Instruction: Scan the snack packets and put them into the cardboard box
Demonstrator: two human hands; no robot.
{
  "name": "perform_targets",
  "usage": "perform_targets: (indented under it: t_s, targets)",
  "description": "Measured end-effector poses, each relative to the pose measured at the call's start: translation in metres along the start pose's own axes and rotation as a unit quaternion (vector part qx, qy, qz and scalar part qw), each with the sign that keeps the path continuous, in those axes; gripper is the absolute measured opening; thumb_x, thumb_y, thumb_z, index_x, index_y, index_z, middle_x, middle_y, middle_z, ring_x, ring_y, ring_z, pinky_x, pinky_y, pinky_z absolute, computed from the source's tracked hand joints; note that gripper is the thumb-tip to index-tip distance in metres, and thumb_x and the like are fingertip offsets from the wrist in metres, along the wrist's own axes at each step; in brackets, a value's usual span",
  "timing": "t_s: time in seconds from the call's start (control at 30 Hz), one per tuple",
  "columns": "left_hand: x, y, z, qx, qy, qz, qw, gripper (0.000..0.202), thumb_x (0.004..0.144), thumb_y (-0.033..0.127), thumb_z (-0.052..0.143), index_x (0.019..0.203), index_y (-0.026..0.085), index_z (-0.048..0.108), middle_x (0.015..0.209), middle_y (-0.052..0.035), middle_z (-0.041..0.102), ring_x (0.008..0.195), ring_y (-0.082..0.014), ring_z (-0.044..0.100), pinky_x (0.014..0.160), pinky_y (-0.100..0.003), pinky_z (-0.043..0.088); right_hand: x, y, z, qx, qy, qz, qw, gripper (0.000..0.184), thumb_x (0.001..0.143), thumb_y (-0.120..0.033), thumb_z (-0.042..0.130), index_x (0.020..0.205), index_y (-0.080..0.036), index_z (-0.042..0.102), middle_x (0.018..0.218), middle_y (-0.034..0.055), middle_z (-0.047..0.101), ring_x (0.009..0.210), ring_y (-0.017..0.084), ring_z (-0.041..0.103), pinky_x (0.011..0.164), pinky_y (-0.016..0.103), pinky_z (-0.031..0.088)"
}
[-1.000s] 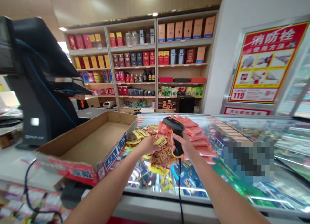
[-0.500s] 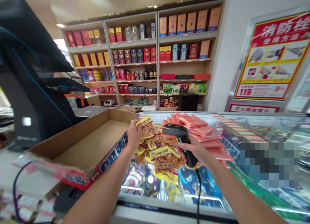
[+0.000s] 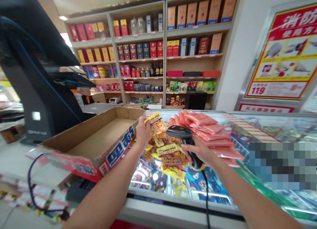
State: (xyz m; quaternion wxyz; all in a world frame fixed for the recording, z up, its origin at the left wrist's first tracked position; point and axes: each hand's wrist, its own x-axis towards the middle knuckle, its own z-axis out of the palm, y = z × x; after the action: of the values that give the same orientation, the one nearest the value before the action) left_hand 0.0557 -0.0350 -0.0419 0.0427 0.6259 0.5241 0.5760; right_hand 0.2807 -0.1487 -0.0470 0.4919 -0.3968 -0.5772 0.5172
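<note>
My left hand (image 3: 143, 132) holds a yellow snack packet (image 3: 155, 122) raised above a pile of yellow snack packets (image 3: 170, 157) on the glass lid of a freezer (image 3: 247, 130). My right hand (image 3: 201, 152) grips a black barcode scanner (image 3: 184, 136), its head pointing left toward the raised packet. The scanner's cable (image 3: 206, 202) hangs down past my right forearm. A fan of pink packets (image 3: 210, 133) lies just right of the yellow pile. An open, empty cardboard box (image 3: 99, 139) sits left of my left hand.
A black checkout terminal (image 3: 37, 77) stands at the far left on the counter. Wooden shelves (image 3: 153, 54) with boxed goods and bottles fill the back wall. A red and yellow poster (image 3: 284, 57) hangs on the right. A pixelated patch covers part of the freezer lid.
My left hand has lifted one yellow packet off the pile and moved it up and left. The scanner has tipped from upright to lying toward the packet. The camera has shifted slightly.
</note>
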Motion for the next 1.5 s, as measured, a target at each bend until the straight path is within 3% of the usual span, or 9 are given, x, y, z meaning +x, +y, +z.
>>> perform_targets:
  t_s: [0.37, 0.53, 0.7, 0.83, 1.0, 1.13, 1.23, 1.37, 1.5]
  targets:
    - [-0.001, 0.001, 0.0, -0.009, -0.003, -0.005, 1.0, 0.006, 0.091, 0.027, 0.049, 0.089, 0.022, 0.05, 0.075, -0.0032, 0.063, 0.073, -0.0213, 0.063, 0.071, -0.029, 0.044, 0.002, 0.005, 0.001, 0.0, 0.003, -0.013, 1.0, 0.029, 0.071, -0.036, 0.078, 0.055, -0.02, 0.059, 0.039, -0.0008, 0.054, 0.031, 0.01, 0.043, 0.033, 0.022, 0.037]
    - [0.0, 0.017, -0.011, -0.007, -0.026, -0.037, 0.999, 0.006, 0.092, 0.021, 0.046, 0.095, 0.02, 0.052, 0.081, -0.0064, 0.067, 0.077, -0.0214, 0.066, 0.072, -0.03, 0.048, 0.002, 0.006, 0.013, -0.017, 0.009, -0.023, 1.0, 0.033, 0.068, -0.04, 0.081, 0.057, -0.02, 0.059, 0.041, 0.0009, 0.055, 0.031, 0.011, 0.044, 0.034, 0.024, 0.037]
    - [0.017, 0.038, -0.074, -0.008, -0.033, -0.071, 0.997, 0.018, 0.094, 0.017, 0.041, 0.109, 0.018, 0.052, 0.091, -0.0096, 0.07, 0.066, -0.0185, 0.067, 0.062, -0.028, 0.05, 0.009, -0.019, 0.047, -0.014, -0.044, -0.027, 0.999, 0.033, 0.067, -0.043, 0.08, 0.066, -0.02, 0.056, 0.046, -0.0007, 0.056, 0.033, 0.012, 0.046, 0.035, 0.025, 0.04]
    - [0.037, 0.024, -0.14, 0.068, 0.001, -0.094, 0.993, 0.025, 0.093, 0.018, 0.042, 0.117, 0.016, 0.05, 0.094, -0.0144, 0.071, 0.059, -0.0204, 0.067, 0.059, -0.03, 0.051, 0.021, -0.043, 0.089, 0.02, -0.098, -0.018, 0.995, 0.035, 0.063, -0.042, 0.08, 0.068, -0.021, 0.052, 0.048, -0.0039, 0.055, 0.036, 0.011, 0.047, 0.036, 0.025, 0.042]
    - [0.046, -0.009, -0.176, 0.238, 0.022, -0.072, 0.968, 0.029, 0.084, 0.023, 0.06, 0.109, 0.01, 0.055, 0.121, -0.0306, 0.061, 0.113, -0.036, 0.065, 0.091, -0.043, 0.051, 0.036, -0.052, 0.125, 0.041, -0.114, -0.016, 0.993, 0.035, 0.06, -0.04, 0.08, 0.066, -0.02, 0.052, 0.049, -0.0042, 0.056, 0.037, 0.01, 0.047, 0.035, 0.023, 0.041]
    - [0.035, 0.001, -0.157, 0.241, 0.059, 0.038, 0.968, 0.035, 0.083, 0.019, 0.062, 0.115, 0.008, 0.056, 0.148, -0.0315, 0.039, 0.139, -0.0364, 0.043, 0.109, -0.046, 0.04, 0.041, -0.047, 0.118, 0.043, -0.081, -0.033, 0.995, 0.034, 0.061, -0.041, 0.078, 0.067, -0.02, 0.053, 0.047, -0.0047, 0.055, 0.036, 0.01, 0.047, 0.034, 0.023, 0.042]
    - [0.024, 0.024, -0.116, 0.193, -0.024, 0.098, 0.976, 0.025, 0.087, 0.02, 0.058, 0.111, 0.014, 0.061, 0.136, -0.021, 0.056, 0.127, -0.0297, 0.056, 0.105, -0.04, 0.044, 0.041, -0.044, 0.097, 0.033, -0.042, -0.051, 0.997, 0.033, 0.061, -0.041, 0.079, 0.07, -0.019, 0.054, 0.048, -0.0048, 0.055, 0.037, 0.011, 0.048, 0.035, 0.023, 0.042]
    - [0.015, 0.04, -0.049, 0.198, -0.187, 0.05, 0.961, 0.024, 0.094, 0.03, 0.051, 0.108, 0.014, 0.063, 0.108, -0.0166, 0.071, 0.106, -0.0253, 0.067, 0.091, -0.032, 0.049, 0.037, -0.036, 0.065, 0.037, 0.013, -0.051, 0.998, 0.032, 0.064, -0.04, 0.078, 0.071, -0.019, 0.056, 0.05, -0.0045, 0.056, 0.038, 0.01, 0.048, 0.035, 0.021, 0.041]
    - [0.009, 0.029, -0.001, 0.233, -0.209, 0.006, 0.95, 0.043, 0.098, 0.044, 0.041, 0.119, 0.011, 0.059, 0.111, -0.0209, 0.07, 0.113, -0.0282, 0.065, 0.094, -0.036, 0.046, 0.032, -0.022, 0.039, 0.043, 0.061, -0.038, 0.996, 0.029, 0.065, -0.037, 0.077, 0.067, -0.019, 0.055, 0.05, -0.004, 0.057, 0.037, 0.01, 0.049, 0.036, 0.021, 0.043]
